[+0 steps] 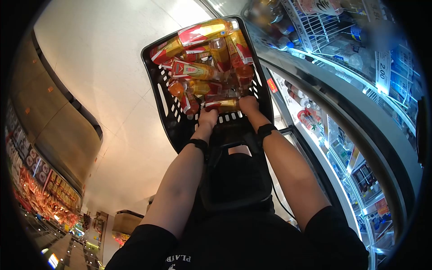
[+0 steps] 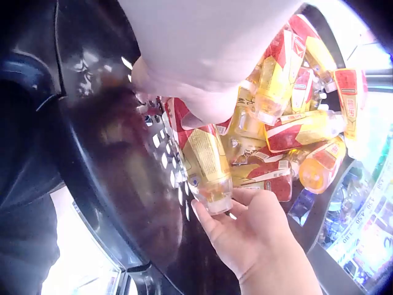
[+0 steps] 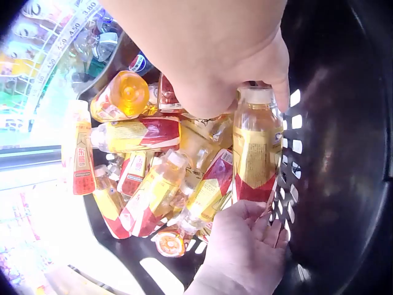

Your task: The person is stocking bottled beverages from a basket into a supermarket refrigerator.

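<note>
Both hands are inside the near end of a black shopping basket (image 1: 163, 114), on one drink bottle (image 1: 223, 105) with a yellow and red label, lying crosswise. My left hand (image 1: 208, 118) holds its base end; in the right wrist view that hand's fingers (image 3: 245, 212) curl at the red part of the label. At the other end, my right hand (image 1: 249, 105) grips around the clear cap (image 3: 258, 95), thumb and fingers on either side in the left wrist view. Several similar bottles (image 1: 194, 70) lie jumbled beyond it, some overlapping the far rim.
A lit refrigerated case (image 1: 360, 90) with wire shelves, price strips and drinks stands along the right. Pale floor tiles (image 1: 121, 90) stretch to the left, past them a brown counter (image 1: 63, 108) and shelves of packaged goods (image 1: 49, 193). The basket's wall is slotted.
</note>
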The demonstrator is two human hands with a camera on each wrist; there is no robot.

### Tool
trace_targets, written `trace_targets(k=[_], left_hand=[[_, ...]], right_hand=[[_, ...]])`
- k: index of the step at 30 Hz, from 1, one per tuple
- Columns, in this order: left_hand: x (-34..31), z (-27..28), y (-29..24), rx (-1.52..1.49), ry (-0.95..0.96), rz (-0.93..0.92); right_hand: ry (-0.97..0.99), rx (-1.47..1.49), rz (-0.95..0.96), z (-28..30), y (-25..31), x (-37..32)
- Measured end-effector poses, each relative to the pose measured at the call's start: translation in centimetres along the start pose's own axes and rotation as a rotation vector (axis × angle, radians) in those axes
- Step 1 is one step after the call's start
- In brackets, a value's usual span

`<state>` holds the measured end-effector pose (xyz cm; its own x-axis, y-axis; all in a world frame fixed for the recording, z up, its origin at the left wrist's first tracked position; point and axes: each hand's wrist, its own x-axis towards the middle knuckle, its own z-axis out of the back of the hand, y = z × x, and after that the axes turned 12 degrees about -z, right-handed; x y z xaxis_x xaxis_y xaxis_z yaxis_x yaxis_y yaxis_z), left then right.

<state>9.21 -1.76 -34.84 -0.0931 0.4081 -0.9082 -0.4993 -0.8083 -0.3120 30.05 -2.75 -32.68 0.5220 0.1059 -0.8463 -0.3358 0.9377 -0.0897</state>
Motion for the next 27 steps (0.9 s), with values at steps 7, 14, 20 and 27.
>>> trace_targets(k=[7, 14, 20, 27], left_hand=[[-6.1, 3.5, -4.8, 0.158, 0.014, -0.052], [-12.0, 5.1, -8.9, 0.043, -0.043, -0.056], [-13.7, 6.0, -9.2, -0.282, 0.121, -0.085], [-18.1, 9.1, -13.9, -0.383, 0.271, -0.135]], right_hand=[[0.059, 0.183, -0.04, 2.8, -0.2, -4.6], [0.065, 0.345, -0.138, 7.9, 0.6, -12.0], [0.048, 0.496, -0.054, 12.3, -0.9, -17.8], [0.014, 0.715, 0.128, 16.4, -1.6, -24.4]])
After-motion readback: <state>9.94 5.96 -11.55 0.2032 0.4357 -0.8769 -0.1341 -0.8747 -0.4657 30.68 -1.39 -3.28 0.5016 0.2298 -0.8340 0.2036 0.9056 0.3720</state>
